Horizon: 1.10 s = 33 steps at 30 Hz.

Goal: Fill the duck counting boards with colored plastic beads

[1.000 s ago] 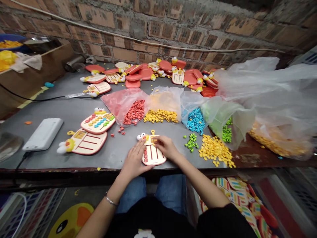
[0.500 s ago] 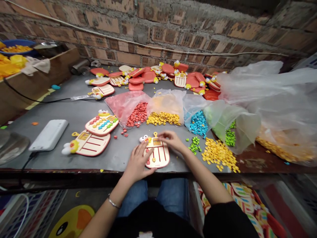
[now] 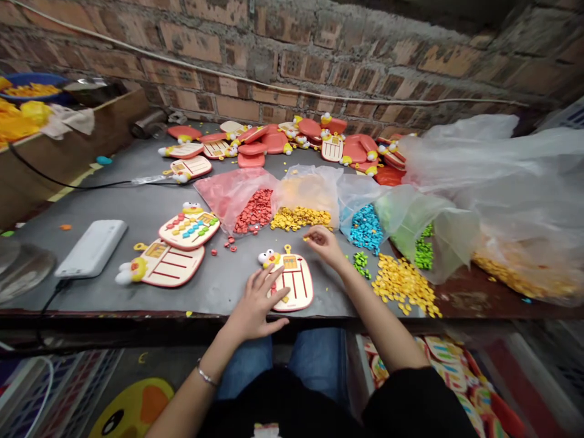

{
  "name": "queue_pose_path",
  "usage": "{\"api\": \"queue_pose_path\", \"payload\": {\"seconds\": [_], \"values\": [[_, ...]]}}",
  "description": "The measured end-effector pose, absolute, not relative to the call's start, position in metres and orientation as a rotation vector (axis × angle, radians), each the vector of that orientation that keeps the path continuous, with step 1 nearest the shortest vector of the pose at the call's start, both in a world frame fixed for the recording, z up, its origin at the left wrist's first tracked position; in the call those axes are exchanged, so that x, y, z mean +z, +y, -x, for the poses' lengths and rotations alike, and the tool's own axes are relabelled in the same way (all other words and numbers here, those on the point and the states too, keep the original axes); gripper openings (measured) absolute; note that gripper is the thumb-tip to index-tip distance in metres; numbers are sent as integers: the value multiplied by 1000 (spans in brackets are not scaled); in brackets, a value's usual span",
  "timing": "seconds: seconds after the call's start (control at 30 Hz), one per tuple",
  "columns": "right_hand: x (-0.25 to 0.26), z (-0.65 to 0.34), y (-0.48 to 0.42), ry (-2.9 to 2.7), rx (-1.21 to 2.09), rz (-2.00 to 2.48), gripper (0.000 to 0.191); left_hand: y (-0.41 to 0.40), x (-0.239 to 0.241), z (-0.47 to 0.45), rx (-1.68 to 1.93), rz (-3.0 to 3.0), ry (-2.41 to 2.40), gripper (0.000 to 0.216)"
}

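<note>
A duck-shaped abacus board [image 3: 295, 281] with red rails lies at the table's near edge. My left hand [image 3: 255, 302] lies flat on its left side, fingers spread, holding it down. My right hand [image 3: 322, 243] is beyond the board, by the pile of yellow beads [image 3: 298, 217], its fingertips pinched on a small yellow bead. Red beads [image 3: 253, 210], blue beads [image 3: 365, 226] and green beads [image 3: 360, 263] lie in open plastic bags and loose heaps past the board.
A finished board with coloured beads [image 3: 189, 228] and an unfilled board [image 3: 160, 266] lie to the left, beside a white box [image 3: 91, 248]. Several red boards [image 3: 274, 141] are heaped by the brick wall. A heap of orange-yellow beads [image 3: 404, 283] and large plastic bags [image 3: 497, 182] fill the right.
My right hand has left the top of the board and moved up to the yellow beads. My left hand has slid a little lower on the board, which stays put.
</note>
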State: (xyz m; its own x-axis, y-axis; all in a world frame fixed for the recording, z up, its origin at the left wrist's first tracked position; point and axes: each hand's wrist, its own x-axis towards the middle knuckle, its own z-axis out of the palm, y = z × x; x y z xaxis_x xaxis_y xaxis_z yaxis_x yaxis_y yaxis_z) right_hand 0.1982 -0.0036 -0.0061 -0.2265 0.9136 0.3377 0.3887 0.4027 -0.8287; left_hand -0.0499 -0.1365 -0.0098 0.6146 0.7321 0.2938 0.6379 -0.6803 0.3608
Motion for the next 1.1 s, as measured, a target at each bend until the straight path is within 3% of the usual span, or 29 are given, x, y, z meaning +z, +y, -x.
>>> {"api": "queue_pose_path", "payload": {"seconds": [0.13,0.37,0.47,0.67,0.77,1.1], "values": [[-5,-198,-37,-1836,875,1111,10,-135,-15,45,636,-2551,1340,63],[-16,-189,-50,-2199,465,1125,12,-133,-17,41,575,-2536,1391,58],[-16,-193,-58,-2262,428,1104,16,-133,-17,41,582,-2524,1410,69],[-9,-192,-75,-2169,662,1106,16,-131,-16,41,586,-2486,1420,94],[-9,-173,-72,-2103,759,1130,31,-130,-18,42,594,-2495,1396,94],[6,-174,-57,-2086,1218,962,26,-130,-16,41,600,-2518,1423,85]]}}
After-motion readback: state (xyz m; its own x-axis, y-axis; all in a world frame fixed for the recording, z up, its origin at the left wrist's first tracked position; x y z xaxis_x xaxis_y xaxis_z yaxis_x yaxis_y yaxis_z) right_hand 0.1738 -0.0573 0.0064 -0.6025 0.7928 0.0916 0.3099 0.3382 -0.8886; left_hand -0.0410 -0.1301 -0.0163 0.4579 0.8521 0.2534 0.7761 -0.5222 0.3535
